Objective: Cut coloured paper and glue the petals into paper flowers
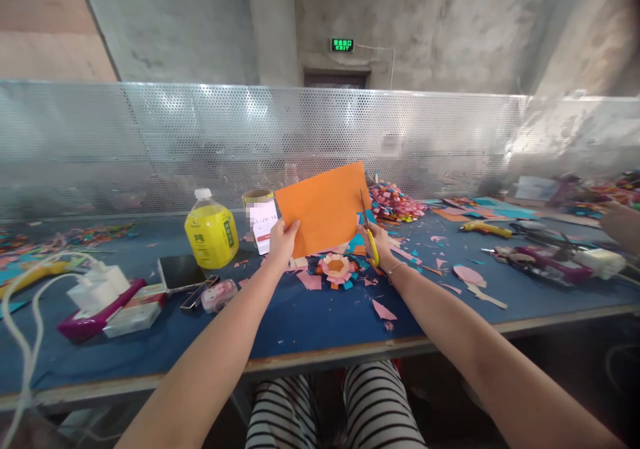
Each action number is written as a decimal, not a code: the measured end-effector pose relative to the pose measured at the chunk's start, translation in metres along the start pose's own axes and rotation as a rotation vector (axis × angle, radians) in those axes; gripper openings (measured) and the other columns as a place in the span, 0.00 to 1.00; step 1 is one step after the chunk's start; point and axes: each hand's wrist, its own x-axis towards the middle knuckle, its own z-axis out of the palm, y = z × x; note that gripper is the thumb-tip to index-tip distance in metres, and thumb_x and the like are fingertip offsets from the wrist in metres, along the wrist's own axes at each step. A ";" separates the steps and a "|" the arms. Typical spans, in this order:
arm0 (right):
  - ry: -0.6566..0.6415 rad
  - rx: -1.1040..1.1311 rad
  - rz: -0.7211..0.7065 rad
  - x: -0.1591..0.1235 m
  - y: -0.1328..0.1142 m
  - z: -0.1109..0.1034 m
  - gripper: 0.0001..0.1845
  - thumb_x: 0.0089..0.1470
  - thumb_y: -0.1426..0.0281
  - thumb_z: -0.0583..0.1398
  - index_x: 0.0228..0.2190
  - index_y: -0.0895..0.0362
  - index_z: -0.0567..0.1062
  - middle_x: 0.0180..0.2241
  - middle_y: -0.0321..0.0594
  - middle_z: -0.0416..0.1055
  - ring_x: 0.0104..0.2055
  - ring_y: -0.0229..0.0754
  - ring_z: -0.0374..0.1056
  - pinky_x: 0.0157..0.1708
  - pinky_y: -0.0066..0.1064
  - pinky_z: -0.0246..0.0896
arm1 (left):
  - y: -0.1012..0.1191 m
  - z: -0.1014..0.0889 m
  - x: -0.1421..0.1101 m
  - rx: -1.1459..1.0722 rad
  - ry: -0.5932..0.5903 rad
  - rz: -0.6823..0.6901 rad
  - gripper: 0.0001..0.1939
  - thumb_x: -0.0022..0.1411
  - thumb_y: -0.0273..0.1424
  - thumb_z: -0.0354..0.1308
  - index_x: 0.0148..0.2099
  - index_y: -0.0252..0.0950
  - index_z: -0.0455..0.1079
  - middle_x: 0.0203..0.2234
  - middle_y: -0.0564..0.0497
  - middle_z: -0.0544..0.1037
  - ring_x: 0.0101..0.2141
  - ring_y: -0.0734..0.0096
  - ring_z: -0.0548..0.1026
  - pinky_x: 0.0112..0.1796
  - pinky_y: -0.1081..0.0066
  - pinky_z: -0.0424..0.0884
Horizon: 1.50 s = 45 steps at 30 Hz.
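An orange sheet of paper (325, 209) is held up above the table, its lower left part pinched by my left hand (283, 241). My right hand (383, 243) grips the yellow handles of a pair of scissors (371, 235). The dark blades point upward at the sheet's right edge; whether they are cutting into it I cannot tell. Below the sheet, a layered paper flower (336, 269) in pink, cream, orange and blue lies on the blue tabletop. Pink paper scraps (384, 309) are scattered around it.
Left of my arms are a yellow bottle (211, 229), a propped phone (263, 225), a dark phone (181, 273) and a purple power strip (80, 325) with cables. A pile of paper pieces (395, 202) lies behind; a glue gun (485, 229) and another person's hand (620, 225) are right.
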 end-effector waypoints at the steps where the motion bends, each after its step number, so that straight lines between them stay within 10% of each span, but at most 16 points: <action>1: 0.005 -0.003 -0.023 0.000 0.000 0.000 0.21 0.44 0.51 0.51 0.20 0.58 0.65 0.16 0.32 0.53 0.20 0.33 0.49 0.19 0.25 0.45 | -0.001 0.000 0.000 0.006 -0.002 0.007 0.14 0.50 0.38 0.56 0.37 0.33 0.68 0.37 0.44 0.76 0.38 0.59 0.74 0.38 0.63 0.69; 45: -0.147 0.238 0.022 0.001 0.019 -0.001 0.11 0.41 0.61 0.54 0.26 0.55 0.61 0.22 0.30 0.55 0.20 0.31 0.50 0.20 0.24 0.50 | 0.024 -0.003 -0.007 0.289 -0.043 0.045 0.12 0.54 0.37 0.53 0.36 0.34 0.68 0.33 0.47 0.77 0.34 0.63 0.74 0.32 0.69 0.68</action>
